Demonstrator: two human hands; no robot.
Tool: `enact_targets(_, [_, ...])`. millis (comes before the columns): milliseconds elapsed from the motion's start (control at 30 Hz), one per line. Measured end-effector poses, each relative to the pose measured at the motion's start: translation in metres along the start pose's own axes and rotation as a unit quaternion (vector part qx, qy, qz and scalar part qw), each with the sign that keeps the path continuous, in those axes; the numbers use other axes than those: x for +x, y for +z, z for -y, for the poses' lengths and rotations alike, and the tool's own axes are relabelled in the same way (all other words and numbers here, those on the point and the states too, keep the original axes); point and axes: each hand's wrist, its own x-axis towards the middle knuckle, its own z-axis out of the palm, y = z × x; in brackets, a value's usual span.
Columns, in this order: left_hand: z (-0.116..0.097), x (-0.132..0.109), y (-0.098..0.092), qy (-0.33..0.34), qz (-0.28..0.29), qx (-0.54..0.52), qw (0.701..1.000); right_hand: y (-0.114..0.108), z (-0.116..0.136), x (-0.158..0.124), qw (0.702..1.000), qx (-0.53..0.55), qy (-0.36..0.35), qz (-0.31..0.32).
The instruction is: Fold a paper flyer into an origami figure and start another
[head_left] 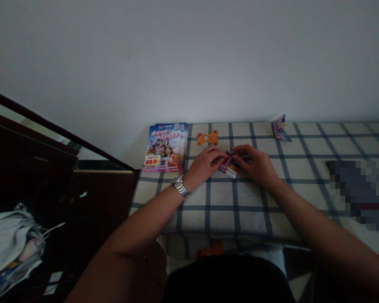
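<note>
Between my two hands, on the checked cloth, lies a small folded leaflet [230,169] printed in purple, red and white. My left hand [209,165], with a metal watch on the wrist, pinches its upper left edge. Fingers of my right hand [255,163] close on its upper right side. Both hands partly cover the paper, so its full folded shape is hidden. A stack of flyers [164,148] with a pink-and-blue print and the price 89.9 lies left of my left hand. Behind my hands a bear figure [207,138] shows on the cloth.
A folded paper piece [281,129] stands near the wall at the back right. A dark, pixelated object [360,193] lies on the checked tablecloth [221,219] at the right. Beyond the table's left edge, a white bag [12,244] is lower down.
</note>
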Motion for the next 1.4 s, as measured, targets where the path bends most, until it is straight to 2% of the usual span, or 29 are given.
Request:
enact_targets(300, [0.001,-0.001,0.001,0.002,0.015,0.007,1.0,-0.002,0.003,0.0,0.997,-0.068,-0.018,0.02])
enact_targets(900, [0.001,-0.001,0.003,0.014,0.056,0.053,0.997,0.002,-0.001,0.004,0.988,-0.119,-0.086,0.047])
enact_targets(1100, [0.003,-0.001,0.003,0.012,0.061,0.062,0.996,0.007,-0.01,0.003,0.982,-0.157,-0.105,0.03])
enact_targets(1400, [0.003,-0.001,0.004,0.016,0.056,0.077,0.995,0.007,-0.011,0.004,0.98,-0.155,-0.11,0.052])
